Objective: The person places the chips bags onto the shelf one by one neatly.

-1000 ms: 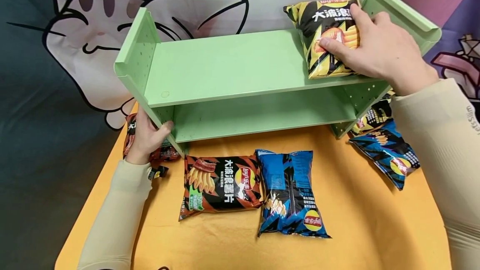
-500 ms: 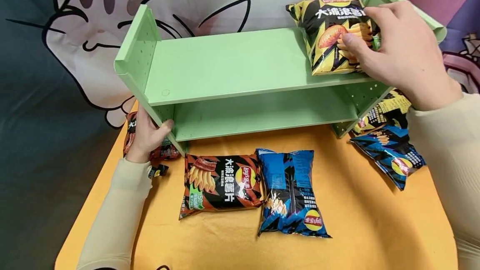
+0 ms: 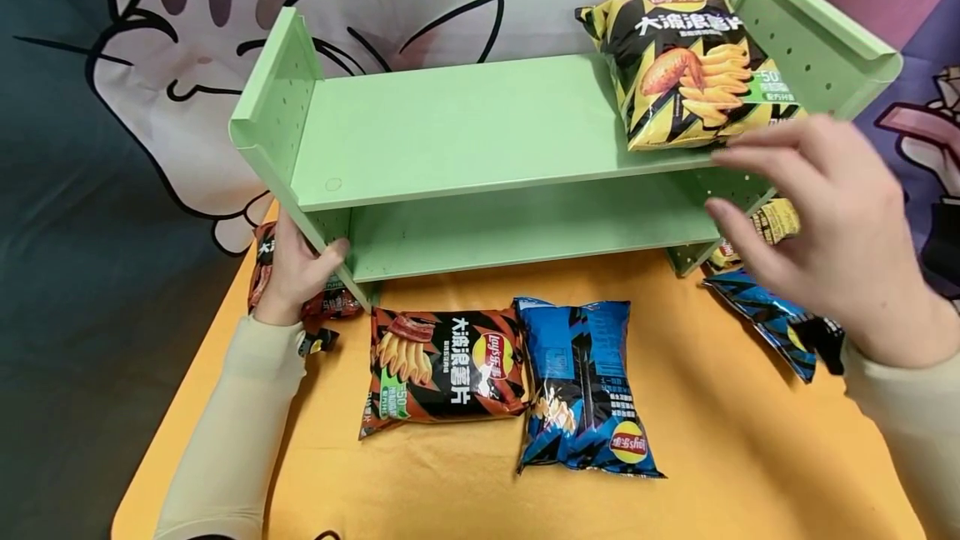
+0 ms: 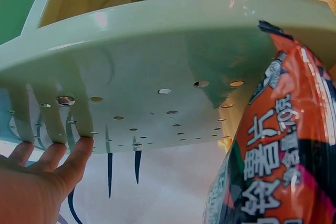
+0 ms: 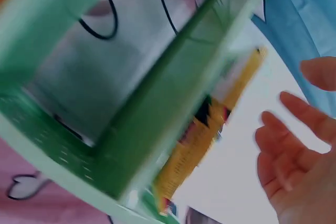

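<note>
A two-tier light green shelf stands at the back of the table. My left hand holds its left side panel, thumb at the front edge; in the left wrist view the fingertips touch the panel's perforated outer face. On the right end of the upper tier lies a yellow-and-black bag of chips. My right hand is in the air in front of the shelf's right end, fingers apart and holding nothing. In the right wrist view that hand is away from the shelf and the yellow bag.
On the orange table lie an orange-and-black chip bag and a blue one. Another orange-and-black bag is behind the left hand. Right of the shelf are another yellow bag and a blue bag, partly hidden.
My right hand has let go of the yellow chip bag on the upper tier and moved down and toward me. The left hand stays on the shelf's side.
</note>
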The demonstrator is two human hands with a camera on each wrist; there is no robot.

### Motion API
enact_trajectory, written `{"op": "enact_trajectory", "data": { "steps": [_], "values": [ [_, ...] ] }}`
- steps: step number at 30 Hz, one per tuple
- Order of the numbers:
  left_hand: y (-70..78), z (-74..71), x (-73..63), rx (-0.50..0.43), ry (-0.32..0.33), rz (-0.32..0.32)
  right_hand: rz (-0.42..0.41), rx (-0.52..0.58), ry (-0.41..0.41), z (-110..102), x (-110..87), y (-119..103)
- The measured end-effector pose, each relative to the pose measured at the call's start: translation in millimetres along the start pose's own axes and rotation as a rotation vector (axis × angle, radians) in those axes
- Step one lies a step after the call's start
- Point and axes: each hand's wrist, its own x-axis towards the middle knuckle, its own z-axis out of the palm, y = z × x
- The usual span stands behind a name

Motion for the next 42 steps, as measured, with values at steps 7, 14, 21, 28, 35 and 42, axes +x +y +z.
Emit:
{"op": "enact_trajectory", "data": {
  "steps": [7,14,21,28,35,42],
  "values": [
    [-1.0,0.8,1.8,-0.012,-0.009,0.005,-0.179,0.158,0.029,32.6,-60.2,-15.9],
    [-1.8,1.0,-0.7,0.014,-0.012,0.009,-0.313,0.105,-0.297,69.3,-143.6,-10.7],
    [-2.5,1.5,-1.4,-0.002,-0.018,0.002,-0.347,0.12,-0.585,83.5,-191.7,-15.3],
    [-1.9,0.6,-2.7,0.009,-0.013,-0.012,-0.414,0.154,-0.634,97.5,-194.1,-24.0],
    [-1.4,0.6,0.0,0.002,-0.005,0.0,-0.498,0.177,-0.641,108.5,-190.5,-31.6],
    [-2.1,0.3,0.1,-0.029,-0.011,0.001,-0.511,0.111,-0.588,109.9,-187.9,-37.4]
  ]
}}
